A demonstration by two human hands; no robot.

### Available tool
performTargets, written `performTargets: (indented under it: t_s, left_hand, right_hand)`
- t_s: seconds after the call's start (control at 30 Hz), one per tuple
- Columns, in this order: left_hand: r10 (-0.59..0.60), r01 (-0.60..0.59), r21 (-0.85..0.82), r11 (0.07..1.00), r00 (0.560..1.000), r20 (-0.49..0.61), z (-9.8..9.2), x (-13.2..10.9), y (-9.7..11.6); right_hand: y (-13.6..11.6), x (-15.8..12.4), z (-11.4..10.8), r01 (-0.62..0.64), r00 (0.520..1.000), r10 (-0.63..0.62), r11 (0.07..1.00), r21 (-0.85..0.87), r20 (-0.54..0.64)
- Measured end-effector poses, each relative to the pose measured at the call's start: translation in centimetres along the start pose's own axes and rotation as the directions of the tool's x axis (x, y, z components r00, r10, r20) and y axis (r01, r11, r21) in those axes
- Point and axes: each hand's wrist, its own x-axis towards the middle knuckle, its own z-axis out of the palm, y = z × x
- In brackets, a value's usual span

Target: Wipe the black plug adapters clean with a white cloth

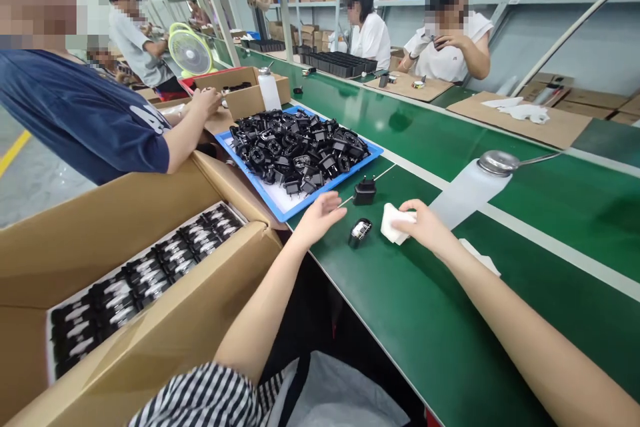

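Note:
My right hand (417,223) pinches a folded white cloth (393,223) just above the green table. Fingers apart and nothing in them, my left hand (323,219) hovers near the table's edge. Between my hands lies a small black oval plug part (360,232) with pale pieces inside. Behind it a black plug adapter (365,191) rests with its two pins pointing up. To the left, a blue-rimmed tray (285,215) holds a heap of similar black plug adapters (300,150).
A white pump bottle (467,193) stands beyond my right wrist, with a white sheet (479,257) near it. At left, an open cardboard box (150,340) holds rows of black parts. Co-workers sit across the table (550,320); another person (85,113) stands at left.

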Motion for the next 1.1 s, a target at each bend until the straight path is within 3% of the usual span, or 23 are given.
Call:
performTargets:
  t_s: [0.1, 0.17, 0.3, 0.37, 0.47, 0.53, 0.57, 0.6, 0.67, 0.8, 0.87, 0.97, 1.1]
  left_hand:
    - [-0.016, 0.011, 0.160, 0.987, 0.999, 0.031, 0.4, -3.5, -0.4]
    - [0.013, -0.023, 0.325, 0.945, 0.999, 0.032, 1.3, -4.5, -0.6]
    - [0.068, -0.034, 0.521, 0.853, 0.997, -0.045, 3.3, -4.1, -0.7]
    - [0.108, -0.040, 0.577, 0.816, 0.991, -0.084, 3.9, -3.7, -0.7]
    - [0.156, -0.053, 0.609, 0.791, 0.981, -0.118, 4.2, -3.5, -0.7]
    - [0.171, -0.062, 0.602, 0.796, 0.977, -0.125, 4.2, -3.5, -0.8]
    - [0.175, -0.069, 0.598, 0.799, 0.977, -0.120, 4.2, -3.6, -0.9]
    - [0.178, -0.076, 0.595, 0.800, 0.977, -0.114, 4.2, -3.6, -0.9]
    - [0.181, -0.085, 0.592, 0.802, 0.978, -0.104, 4.1, -3.7, -0.9]
    - [0.172, -0.074, 0.587, 0.806, 0.979, -0.113, 4.1, -3.8, -1.0]
    - [0.167, -0.071, 0.583, 0.809, 0.979, -0.113, 4.1, -3.8, -1.0]
    - [0.170, -0.075, 0.581, 0.810, 0.979, -0.110, 4.0, -3.9, -1.0]
    - [0.175, -0.082, 0.593, 0.801, 0.979, -0.100, 3.9, -3.8, -1.0]
  right_hand:
    - [-0.6, 0.0, 0.6, 0.009, 0.999, 0.002, 0.956, 0.294, -0.036]
    - [-0.9, 0.0, 1.2, 0.084, 0.995, -0.059, 0.928, 0.364, -0.080]
    - [-1.7, -0.7, 2.5, 0.311, 0.933, -0.265, 0.934, 0.175, -0.245]
    - [-2.0, -1.5, 3.3, 0.469, 0.850, -0.456, 0.883, -0.015, -0.263]
    - [-2.3, -2.7, 4.3, 0.723, 0.648, -0.759, 0.637, -0.268, -0.055]
    - [-2.1, -2.9, 4.5, 0.808, 0.542, -0.833, 0.481, -0.341, 0.109]
    - [-1.8, -2.7, 4.4, 0.818, 0.523, -0.839, 0.445, -0.364, 0.149]
    - [-1.5, -2.4, 4.2, 0.808, 0.531, -0.832, 0.442, -0.389, 0.158]
    - [-0.5, -1.3, 3.4, 0.743, 0.603, -0.788, 0.499, -0.446, 0.123]
    - [1.0, 0.4, 1.7, 0.533, 0.804, -0.595, 0.731, -0.426, -0.013]
    - [0.7, 0.1, 1.4, 0.424, 0.863, -0.486, 0.845, -0.325, -0.139]
    - [-0.7, -1.4, 2.3, 0.425, 0.841, -0.484, 0.867, -0.259, -0.241]
    - [-1.5, -2.6, 4.0, 0.718, 0.657, -0.751, 0.598, -0.356, 0.066]
